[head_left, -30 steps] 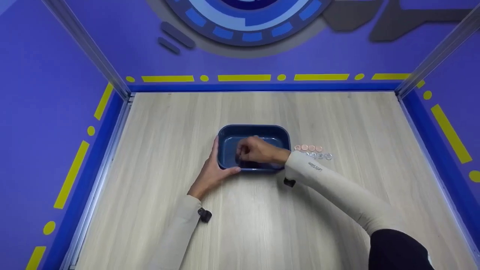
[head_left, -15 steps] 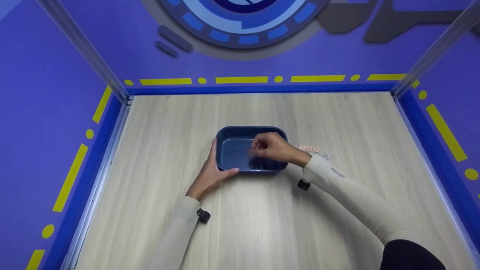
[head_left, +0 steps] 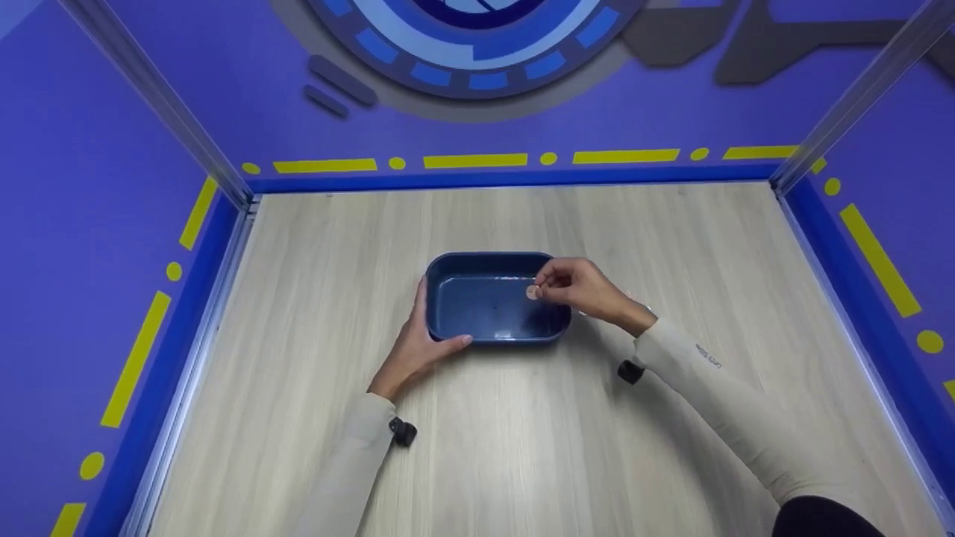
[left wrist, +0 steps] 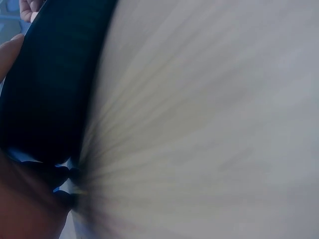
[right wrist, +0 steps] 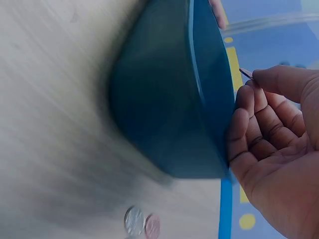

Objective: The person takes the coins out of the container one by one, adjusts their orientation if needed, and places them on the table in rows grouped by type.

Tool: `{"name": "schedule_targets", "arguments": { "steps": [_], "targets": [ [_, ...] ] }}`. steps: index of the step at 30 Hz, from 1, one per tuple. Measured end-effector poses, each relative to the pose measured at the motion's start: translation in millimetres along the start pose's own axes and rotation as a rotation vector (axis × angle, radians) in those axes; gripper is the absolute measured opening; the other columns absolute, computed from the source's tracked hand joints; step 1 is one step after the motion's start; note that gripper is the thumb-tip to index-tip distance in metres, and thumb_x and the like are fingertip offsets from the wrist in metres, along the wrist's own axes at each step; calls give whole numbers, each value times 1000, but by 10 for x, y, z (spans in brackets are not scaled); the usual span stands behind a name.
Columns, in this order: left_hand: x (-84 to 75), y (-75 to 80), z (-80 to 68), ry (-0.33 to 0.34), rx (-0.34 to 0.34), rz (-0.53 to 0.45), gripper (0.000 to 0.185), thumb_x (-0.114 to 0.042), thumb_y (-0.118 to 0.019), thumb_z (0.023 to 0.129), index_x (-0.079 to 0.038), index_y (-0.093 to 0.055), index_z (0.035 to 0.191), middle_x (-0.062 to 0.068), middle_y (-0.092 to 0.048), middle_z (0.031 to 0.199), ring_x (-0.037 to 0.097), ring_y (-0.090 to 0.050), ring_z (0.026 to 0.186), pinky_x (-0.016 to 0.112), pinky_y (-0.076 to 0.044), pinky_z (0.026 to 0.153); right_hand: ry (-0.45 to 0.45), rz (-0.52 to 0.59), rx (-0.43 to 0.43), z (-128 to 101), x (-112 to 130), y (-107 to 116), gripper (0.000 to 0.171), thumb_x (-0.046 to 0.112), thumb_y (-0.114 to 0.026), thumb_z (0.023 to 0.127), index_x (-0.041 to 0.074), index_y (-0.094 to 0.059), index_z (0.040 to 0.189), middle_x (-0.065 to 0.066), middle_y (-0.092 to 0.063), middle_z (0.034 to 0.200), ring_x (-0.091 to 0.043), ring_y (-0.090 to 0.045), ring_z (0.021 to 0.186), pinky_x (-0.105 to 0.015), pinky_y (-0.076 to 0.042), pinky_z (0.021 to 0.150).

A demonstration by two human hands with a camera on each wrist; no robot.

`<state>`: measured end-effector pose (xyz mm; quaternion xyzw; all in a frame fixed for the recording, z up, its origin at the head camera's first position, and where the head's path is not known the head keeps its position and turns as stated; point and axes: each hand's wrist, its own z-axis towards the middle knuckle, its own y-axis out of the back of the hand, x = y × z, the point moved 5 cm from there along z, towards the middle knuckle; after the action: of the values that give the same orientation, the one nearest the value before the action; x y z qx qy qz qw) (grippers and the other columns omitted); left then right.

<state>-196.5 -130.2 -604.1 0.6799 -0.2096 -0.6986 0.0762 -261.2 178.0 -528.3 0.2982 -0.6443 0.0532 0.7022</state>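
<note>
Since the earlier frames, the right hand (head_left: 586,291) had come up out of the tray (head_left: 448,262) toward its right rim, and it now pinched a small copper coin (head_left: 532,293) between thumb and fingertips. That coin hung just over the right part of the tray's inside, not touching the floor of it.

Nearest, both sleeves lay across the table (head_left: 522,447), each with a small black wrist mount. The left hand (head_left: 418,347) had not shifted: it rested against the tray's left wall, fingers straight along the side and thumb lying along the near rim, gripping nothing.

In the right wrist view the coin (right wrist: 245,73) showed edge-on at the fingertips (right wrist: 245,97), with the tray's outer wall (right wrist: 164,109) just beside the palm. Two coins on the table (right wrist: 141,222), one silver and one copper, lay touching each other near the tray's right end; in the head view the right wrist mostly hid them.

Beyond the tray the table ran to a blue wall (head_left: 186,89) with yellow dashes.
</note>
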Motion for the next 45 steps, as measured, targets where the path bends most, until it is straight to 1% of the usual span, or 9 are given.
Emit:
{"name": "schedule_targets", "arguments": {
  "steps": [6,11,13,18,22,32,38,42,45],
  "targets": [
    [13,-3,-13,28,7,-2,141,-51,-95,83,-25,4,179,10,-11,185,36,-23,167,60,-25,131,-42,80,-80,-119,-130,208,15,7,-84,97,-3,-78,106,-10,-76,93,-14,-68,79,-23,-57,71],
    [16,-2,-20,18,5,-11,138,-52,-93,85,-22,3,179,11,-11,185,37,-23,166,62,-24,131,-80,129,-126,-222,-307,376,19,10,-84,99,-5,-77,107,-21,-77,97,-25,-71,78,-34,-63,71],
    [11,-3,-23,18,6,-12,138,-52,-93,85,-21,3,179,11,-10,185,37,-22,167,62,-24,131,-85,141,-151,-268,-371,446,19,8,-83,99,-7,-76,109,-21,-78,99,-26,-72,81,-35,-64,73],
    [-5,-6,-23,14,7,-5,139,-53,-94,85,-21,3,179,10,-9,185,36,-21,167,61,-23,132,-79,154,-228,-393,-524,633,19,2,-80,100,-12,-74,112,-10,-79,100,-19,-74,85,-26,-61,73],
    [-12,-4,-23,9,7,-7,139,-51,-94,85,-20,4,179,10,-8,185,36,-20,167,61,-23,132,-97,154,-285,-491,-675,797,23,4,-80,100,-14,-73,113,-9,-79,100,-16,-73,86,-23,-60,71],
    [-4,-5,-29,20,12,-5,138,-54,-93,85,-26,5,179,8,-7,185,36,-20,167,61,-23,132,-235,10,-397,-737,-1040,1139,25,12,-80,102,-9,-74,117,-17,-74,101,-13,-60,73,-24,-51,59],
    [-19,6,-37,37,17,7,139,-55,-92,85,-27,6,179,6,-6,185,37,-20,167,63,-24,131,-300,-56,-428,-905,-1186,1184,30,18,-81,102,-6,-75,118,-12,-73,95,-9,-57,70,-23,-48,55],
    [-23,8,-36,27,10,1,137,-53,-92,86,-24,4,179,6,-7,185,37,-21,167,63,-24,131,-310,-86,-470,-988,-1236,1177,25,14,-79,102,-7,-75,116,-10,-72,95,-9,-58,70,-22,-47,54],
    [-11,4,-38,28,10,-1,138,-52,-93,86,-24,4,179,6,-7,185,36,-20,167,62,-23,131,-308,-131,-486,-1027,-1254,1150,20,9,-76,103,-7,-74,114,-13,-72,97,-9,-60,73,-20,-49,57]
  ]
}}
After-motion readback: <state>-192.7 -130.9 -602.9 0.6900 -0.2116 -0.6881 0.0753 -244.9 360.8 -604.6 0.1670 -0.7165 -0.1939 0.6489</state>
